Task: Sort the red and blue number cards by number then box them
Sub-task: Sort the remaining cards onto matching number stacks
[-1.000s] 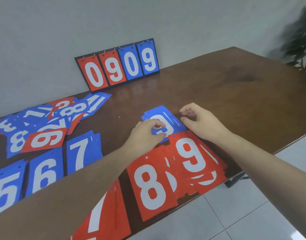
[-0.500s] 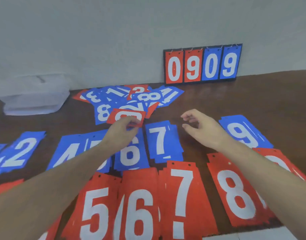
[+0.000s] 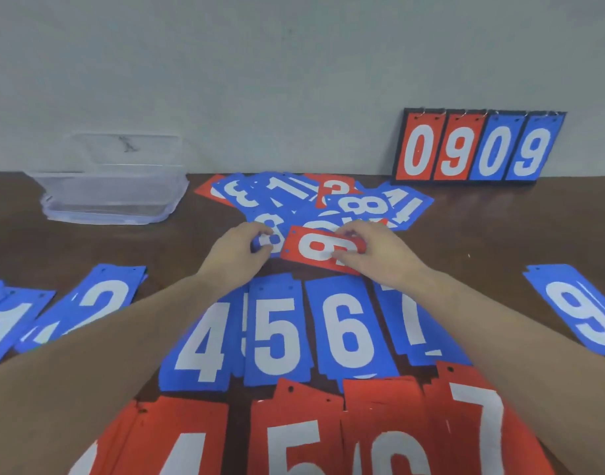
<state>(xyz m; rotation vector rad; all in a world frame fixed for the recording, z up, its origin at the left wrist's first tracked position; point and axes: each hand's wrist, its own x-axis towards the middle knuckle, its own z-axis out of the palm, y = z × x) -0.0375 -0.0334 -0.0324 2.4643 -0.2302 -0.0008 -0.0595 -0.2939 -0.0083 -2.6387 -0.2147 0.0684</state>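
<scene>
A mixed heap of red and blue number cards (image 3: pixel 314 200) lies at the back of the table. My right hand (image 3: pixel 380 255) pinches a red card (image 3: pixel 314 250) at the heap's near edge, its digit sideways. My left hand (image 3: pixel 235 255) grips a blue 8 card (image 3: pixel 271 234) just left of it. Sorted blue stacks lie in a row nearer me: 1 (image 3: pixel 2 323), 2 (image 3: pixel 98 299), 4 (image 3: pixel 205 341), 5 (image 3: pixel 277 334), 6 (image 3: pixel 349 330), 7 (image 3: pixel 414 320), 9 (image 3: pixel 582 310). Red stacks 4 (image 3: pixel 177 440), 5 (image 3: pixel 294 437), 6 (image 3: pixel 393 437) and 7 (image 3: pixel 479 423) lie at the front edge.
A clear plastic box (image 3: pixel 115 186) stands open at the back left against the wall. A flip scoreboard (image 3: pixel 476 149) reading 0909 leans on the wall at the back right. Bare brown table (image 3: pixel 482 234) shows right of the heap.
My view swung left from the 8 and 9 stacks to the heap. My left hand went from the red card to the blue 8, and my right hand took hold of the red card.
</scene>
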